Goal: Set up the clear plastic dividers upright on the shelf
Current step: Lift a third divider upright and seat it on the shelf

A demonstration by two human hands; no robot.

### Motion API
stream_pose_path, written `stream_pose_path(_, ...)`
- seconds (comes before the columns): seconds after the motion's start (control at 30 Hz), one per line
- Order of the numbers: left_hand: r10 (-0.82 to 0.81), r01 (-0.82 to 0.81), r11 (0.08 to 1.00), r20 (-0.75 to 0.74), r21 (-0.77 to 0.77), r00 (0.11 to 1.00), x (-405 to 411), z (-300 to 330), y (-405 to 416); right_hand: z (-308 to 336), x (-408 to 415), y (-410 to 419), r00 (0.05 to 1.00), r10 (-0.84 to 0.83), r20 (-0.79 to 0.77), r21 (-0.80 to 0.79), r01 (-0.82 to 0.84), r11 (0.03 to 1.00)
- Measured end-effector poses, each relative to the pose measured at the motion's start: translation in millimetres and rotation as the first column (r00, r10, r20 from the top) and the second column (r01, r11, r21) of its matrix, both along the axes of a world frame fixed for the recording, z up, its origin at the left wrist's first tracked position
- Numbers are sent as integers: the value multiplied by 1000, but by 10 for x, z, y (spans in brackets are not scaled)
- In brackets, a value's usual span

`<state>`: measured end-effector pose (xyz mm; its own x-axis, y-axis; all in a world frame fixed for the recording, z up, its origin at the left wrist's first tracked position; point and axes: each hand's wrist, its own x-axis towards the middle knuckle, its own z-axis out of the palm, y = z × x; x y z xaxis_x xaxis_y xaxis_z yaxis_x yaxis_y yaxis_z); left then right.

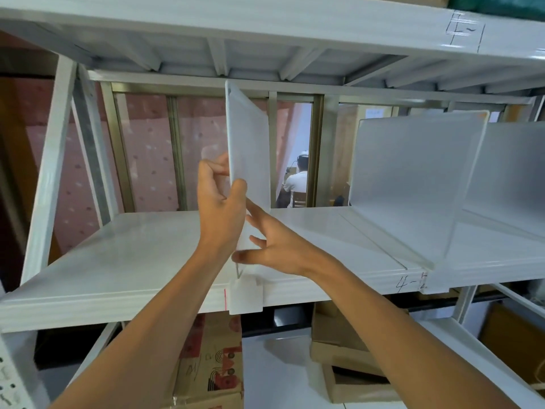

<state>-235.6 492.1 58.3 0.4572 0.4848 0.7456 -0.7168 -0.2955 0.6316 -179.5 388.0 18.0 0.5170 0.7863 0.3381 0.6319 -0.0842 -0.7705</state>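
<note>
Left hand pinching upright divider, right hand spread against it, on shelf

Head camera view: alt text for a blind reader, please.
A clear plastic divider stands upright on a white shelf; the left hand pinches its front edge, the right hand touches its lower side. A second divider stands further right.

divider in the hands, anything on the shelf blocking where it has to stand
Nothing visible does. The divider stands on bare shelf, pinched by the left hand, right hand touching it; the second divider stands apart to its right.
</note>
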Motion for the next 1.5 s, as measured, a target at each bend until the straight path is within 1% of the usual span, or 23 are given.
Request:
stream_pose_path(0.1, -107, 104, 990, -29, -93, 994, 41, 1, 25, -52, -18, 42, 999, -35, 34, -4, 35, 999)
stream_pose_path(0.2, -127, 113, 980, -75, -166, 989, 58, 16, -19, -97, -27, 55, 993, -112, 38, 57, 110, 992)
stream_pose_path(0.43, -129, 119, 989, -124, -87, 984, 29, 21, -196, -206, 26, 69, 973, -232, -4, 128, 230, 965)
stream_pose_path(0.6, -166, 158, 984, -100, -82, 981, 37, 130, -177, -86, 9, 70, 984, -177, -32, 175, 180, 968)
stream_pose_path(0.77, -154, 144, 985, -102, -97, 983, 102, 117, -118, -60, 0, 127, 989, -129, -70, 214, 141, 967)
stream_pose_path(0.87, -139, 127, 987, -125, -96, 982, 114, 86, -76, -89, -7, 182, 987, -130, -90, 227, 148, 963)
stream_pose_path(1.03, -126, 116, 990, -129, -81, 984, 101, 49, -53, -127, -10, 219, 986, -148, -70, 222, 160, 962)
stream_pose_path(1.17, -99, 97, 995, -124, -19, 987, 73, 42, -37, -135, -48, 192, 985, -166, -36, 178, 170, 969)
stream_pose_path(1.27, -107, 116, 991, -130, 66, 986, 70, 8, -11, -218, -151, 241, 969, -240, 53, 123, 232, 965)
stream_pose_path(1.37, -125, 164, 962, -182, 217, 975, 129, -78, 13, -330, -254, 321, 958, -285, 18, 161, 279, 947)
stream_pose_path(1.43, -84, 154, 925, -209, 347, 974, 181, -131, 17, -374, -282, 305, 937, -342, 71, 145, 329, 933)
stream_pose_path(1.5, -19, 116, 887, -215, 447, 976, 197, -140, 8, -390, -260, 287, 928, -353, 116, 136, 337, 931)
